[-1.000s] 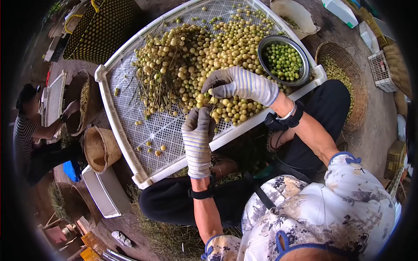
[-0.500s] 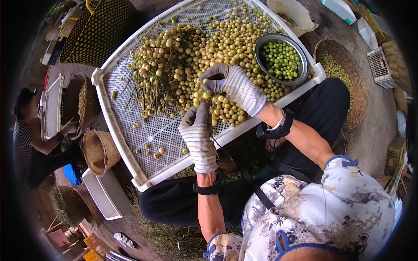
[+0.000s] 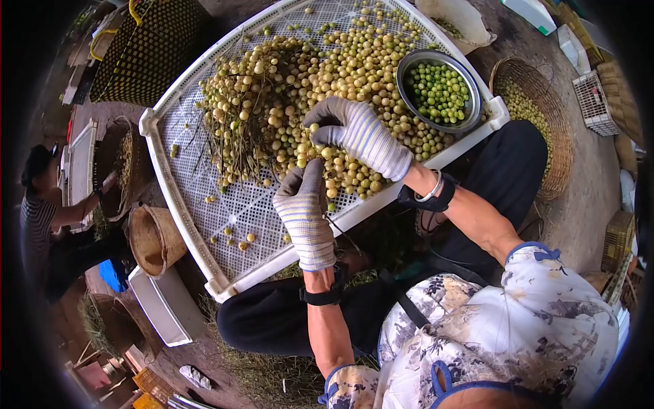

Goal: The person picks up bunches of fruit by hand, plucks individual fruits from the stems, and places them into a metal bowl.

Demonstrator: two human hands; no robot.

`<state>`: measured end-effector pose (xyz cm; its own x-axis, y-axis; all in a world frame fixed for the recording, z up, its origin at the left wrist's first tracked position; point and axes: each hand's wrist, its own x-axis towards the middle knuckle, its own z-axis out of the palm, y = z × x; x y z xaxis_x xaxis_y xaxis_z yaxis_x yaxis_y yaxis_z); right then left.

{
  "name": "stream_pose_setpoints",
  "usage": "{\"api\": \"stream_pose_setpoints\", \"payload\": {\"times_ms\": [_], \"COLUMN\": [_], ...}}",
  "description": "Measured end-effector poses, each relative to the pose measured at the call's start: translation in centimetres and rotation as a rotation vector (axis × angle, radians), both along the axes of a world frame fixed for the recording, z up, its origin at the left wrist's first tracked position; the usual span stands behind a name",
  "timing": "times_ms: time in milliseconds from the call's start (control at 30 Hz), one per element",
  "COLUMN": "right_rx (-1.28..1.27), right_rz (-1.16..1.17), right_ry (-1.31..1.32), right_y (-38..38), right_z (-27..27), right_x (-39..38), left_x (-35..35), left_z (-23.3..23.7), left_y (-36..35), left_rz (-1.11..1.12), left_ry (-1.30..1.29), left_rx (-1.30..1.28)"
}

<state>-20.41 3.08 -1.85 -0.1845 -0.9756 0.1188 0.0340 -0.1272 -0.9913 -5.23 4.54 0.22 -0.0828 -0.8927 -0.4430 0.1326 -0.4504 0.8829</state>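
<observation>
A white perforated tray (image 3: 197,198) rests across my lap, heaped with small yellow-green fruits (image 3: 340,75) and stalky bunches (image 3: 245,129). My left hand (image 3: 303,208), in a striped work glove, sits at the tray's near side with its fingers pinched on a fruit stem at the edge of the heap. My right hand (image 3: 357,133), gloved the same way, is curled over the fruits just above it, fingertips closed on a fruit of that same bunch. A steel bowl (image 3: 470,112) of greener fruits stands on the tray's right corner.
A woven basket (image 3: 555,146) with fruits lies right of the tray. A small bucket (image 3: 153,235) and a white tub (image 3: 163,303) sit at lower left. Another person (image 3: 44,218) works at a second tray (image 3: 82,160) on the left. A dark woven basket (image 3: 146,48) stands behind.
Both hands have shifted slightly left along the heap, the right hand drawing closer over the left. The other person's arm has moved at the left tray.
</observation>
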Motion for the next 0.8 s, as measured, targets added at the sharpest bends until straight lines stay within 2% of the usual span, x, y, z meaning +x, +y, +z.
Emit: {"api": "stream_pose_setpoints", "payload": {"times_ms": [100, 133, 167, 233, 267, 367, 400, 500, 567, 633, 733, 800], "right_rx": [-0.074, 0.009, 0.062, 0.145, 0.169, -0.214, -0.419, 0.108, 0.023, -0.064, 0.004, 0.238], "right_rz": [-0.137, -0.175, -0.182, -0.189, -0.144, -0.313, -0.388, 0.030, 0.112, 0.137, 0.251, 0.303], "right_ry": [-0.115, -0.129, -0.324, -0.272, -0.124, 0.757, 1.041, 0.650, 0.700, 0.656, 0.453, 0.084], "right_y": [-0.5, -0.6, -1.0, -1.7, -1.9, -3.0, -2.9, -0.4, 0.7, 0.5, 0.6, 1.3], "right_z": [-0.5, -0.5, -0.9, -0.3, -0.7, -1.3, -0.8, 2.4, 3.1, 0.9, 0.3, 1.4], "right_x": [0.7, 0.5, -0.2, -1.9, -2.9, -3.8, -4.2, -2.7, -1.3, -0.8, -1.4, -1.6], "left_x": [-0.3, -0.2, 0.0, 0.6, 0.8, 1.1, 1.2, 0.8, 0.2, 0.2, 0.3, 1.3], "left_z": [0.3, 0.4, 0.6, 1.1, 1.2, 0.7, 0.8, 0.5, 0.0, -0.2, 0.2, 0.5], "left_y": [0.1, 0.2, 0.2, 0.3, 0.2, 0.1, 0.2, 0.2, 0.2, 0.2, 0.3, 0.3], "left_rz": [0.016, 0.009, 0.003, 0.012, 0.025, 0.046, 0.046, 0.070, 0.084, 0.045, 0.044, -0.023], "left_ry": [0.087, 0.114, 0.140, 0.120, 0.098, 0.101, 0.106, 0.026, -0.103, -0.093, -0.111, 0.039], "left_rx": [0.023, 0.022, 0.020, 0.024, 0.027, -0.001, -0.012, -0.073, -0.142, -0.191, -0.116, -0.066]}}
